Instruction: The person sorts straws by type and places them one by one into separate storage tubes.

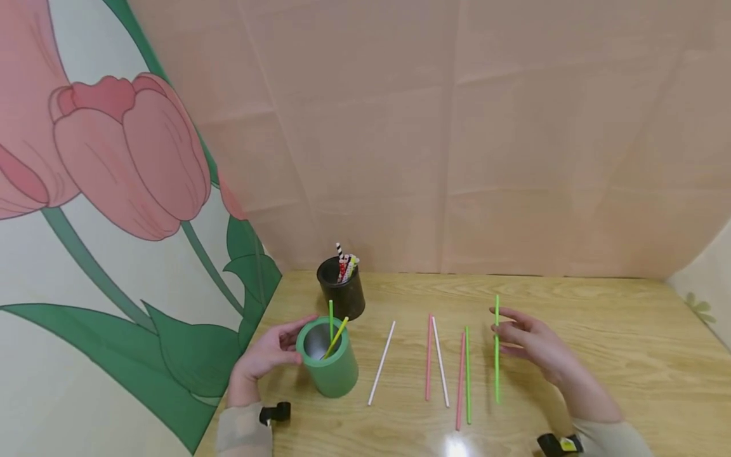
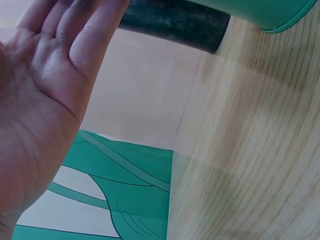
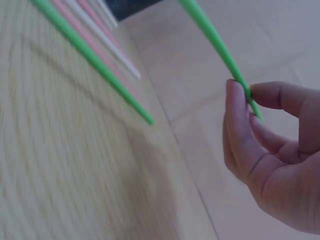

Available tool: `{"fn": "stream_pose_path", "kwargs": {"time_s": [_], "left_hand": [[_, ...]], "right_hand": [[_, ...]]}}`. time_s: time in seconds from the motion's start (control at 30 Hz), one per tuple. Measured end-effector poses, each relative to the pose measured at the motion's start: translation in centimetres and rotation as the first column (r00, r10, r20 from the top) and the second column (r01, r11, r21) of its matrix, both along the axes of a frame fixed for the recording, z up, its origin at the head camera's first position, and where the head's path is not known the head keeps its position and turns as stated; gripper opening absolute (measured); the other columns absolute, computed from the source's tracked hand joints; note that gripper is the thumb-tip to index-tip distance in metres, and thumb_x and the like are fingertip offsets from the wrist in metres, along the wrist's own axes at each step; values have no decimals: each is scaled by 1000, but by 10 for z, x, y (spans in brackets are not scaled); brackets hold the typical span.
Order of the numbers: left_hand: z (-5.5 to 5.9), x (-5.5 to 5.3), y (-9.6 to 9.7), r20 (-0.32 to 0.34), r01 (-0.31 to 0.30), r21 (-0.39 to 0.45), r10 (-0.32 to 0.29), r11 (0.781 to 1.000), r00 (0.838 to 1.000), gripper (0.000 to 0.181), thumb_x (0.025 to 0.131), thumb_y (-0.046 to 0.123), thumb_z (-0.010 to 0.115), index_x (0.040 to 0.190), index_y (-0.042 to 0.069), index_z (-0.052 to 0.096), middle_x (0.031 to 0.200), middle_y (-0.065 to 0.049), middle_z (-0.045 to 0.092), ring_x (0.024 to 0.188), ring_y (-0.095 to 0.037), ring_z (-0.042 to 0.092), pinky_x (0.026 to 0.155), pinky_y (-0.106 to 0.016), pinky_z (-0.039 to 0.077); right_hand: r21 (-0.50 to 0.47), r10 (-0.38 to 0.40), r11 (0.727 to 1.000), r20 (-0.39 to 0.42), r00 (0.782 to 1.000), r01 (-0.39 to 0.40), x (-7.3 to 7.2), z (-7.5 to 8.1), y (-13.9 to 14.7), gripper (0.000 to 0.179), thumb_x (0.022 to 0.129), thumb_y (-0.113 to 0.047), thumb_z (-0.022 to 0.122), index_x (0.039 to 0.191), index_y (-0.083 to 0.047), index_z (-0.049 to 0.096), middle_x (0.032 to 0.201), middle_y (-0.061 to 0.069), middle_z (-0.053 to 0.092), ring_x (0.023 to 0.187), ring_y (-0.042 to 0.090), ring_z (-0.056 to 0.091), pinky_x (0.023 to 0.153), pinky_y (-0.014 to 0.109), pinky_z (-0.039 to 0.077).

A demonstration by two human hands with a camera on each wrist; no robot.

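Wood-grain desk [image 1: 605,365]; green straw [image 1: 497,371], raised right of loose straws [image 1: 429,358], pinched in right hand's [image 1: 533,344] fingers, could swivel if gripped too lightly; green cup [image 1: 335,376], left hand's [image 1: 268,353] fingers curved around its side, could tip if pushed; black holder [image 1: 345,299] behind

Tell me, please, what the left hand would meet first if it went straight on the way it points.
The green cup. The left hand points at its side and seems to touch it, though depth leaves the exact contact unclear.
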State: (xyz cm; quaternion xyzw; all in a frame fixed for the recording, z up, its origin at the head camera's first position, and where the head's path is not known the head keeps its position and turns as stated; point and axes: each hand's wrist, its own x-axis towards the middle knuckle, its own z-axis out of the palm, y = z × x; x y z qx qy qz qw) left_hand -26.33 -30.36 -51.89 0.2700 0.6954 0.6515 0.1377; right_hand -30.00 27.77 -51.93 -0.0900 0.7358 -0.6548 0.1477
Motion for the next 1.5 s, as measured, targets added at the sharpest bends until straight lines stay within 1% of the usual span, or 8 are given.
{"fn": "stream_pose_path", "kwargs": {"time_s": [0.2, 0.33, 0.43, 0.6, 0.87, 1.0, 1.2, 1.5], "left_hand": [[0, 0, 1, 3, 0, 1, 0, 1000, 1000, 92, 96, 27, 84, 162, -10, 32, 156, -11, 57, 136, -21, 60, 103, -33, 55], [0, 0, 1, -5, -6, -8, 6, 1000, 1000, 91, 95, 28, 85, 163, -7, 35, 158, -10, 56, 137, -20, 59, 105, -33, 55], [0, 0, 0, -1, -8, -8, 8, 1000, 1000, 90, 95, 29, 85, 163, -4, 37, 157, -8, 56, 136, -20, 59, 104, -33, 55], [1, -1, -1, 5, -1, 1, 1, 1000, 1000, 92, 94, 28, 85, 163, -8, 34, 155, -6, 59, 134, -19, 61, 101, -32, 56], [-1, -1, -2, 2, -1, -2, 1, 1000, 1000, 86, 95, 26, 85, 164, 0, 41, 156, -6, 58, 135, -19, 60, 102, -33, 56], [0, -1, -1, 0, 5, 2, -5, 1000, 1000, 87, 95, 26, 84, 164, -2, 38, 156, -7, 58, 136, -20, 60, 102, -33, 56], [1, 1, -1, 2, -9, -2, 9, 1000, 1000, 85, 95, 26, 85, 164, 1, 41, 157, -6, 57, 136, -19, 60, 102, -33, 56], [2, 0, -1, 4, 2, 3, -2, 1000, 1000, 89, 96, 26, 84, 163, -7, 35, 156, -6, 58, 136, -19, 60, 103, -32, 55]], "right_hand": [[-133, -58, 990, -16, 998, 55, 2, 10, -15, 50, 110, -16, 63, 155, -5, 45, 122, 2, 65, 109, 10, 67, 94, 29, 60], [-249, -116, 962, 4, 993, 113, 3, 16, -26, 32, 109, -11, 64, 139, -20, 57, 115, -2, 67, 105, 9, 68, 93, 28, 61], [-312, -155, 938, 5, 988, 149, 6, 21, -34, 28, 109, -10, 64, 133, -24, 61, 115, -3, 65, 104, 9, 69, 93, 29, 61], [-363, -211, 912, -16, 977, 191, 9, 29, -52, 25, 110, -14, 63, 135, -19, 60, 113, -3, 67, 103, 9, 69, 93, 31, 61], [-374, -246, 902, -36, 969, 215, 12, 43, -81, 31, 110, -17, 64, 138, -9, 54, 108, -5, 71, 103, 11, 69, 92, 32, 62], [-395, -250, 893, -41, 967, 214, 15, 48, -97, 31, 109, -15, 65, 136, -5, 52, 104, -4, 72, 100, 12, 70, 91, 32, 62], [-462, -270, 859, -45, 962, 220, 18, 50, -127, 25, 108, -10, 65, 132, -6, 57, 100, -4, 73, 94, 13, 71, 90, 35, 63], [-516, -296, 825, -45, 954, 231, 28, 59, -175, 29, 106, -6, 67, 133, -6, 56, 104, 3, 70, 96, 16, 72, 91, 37, 63]]}}
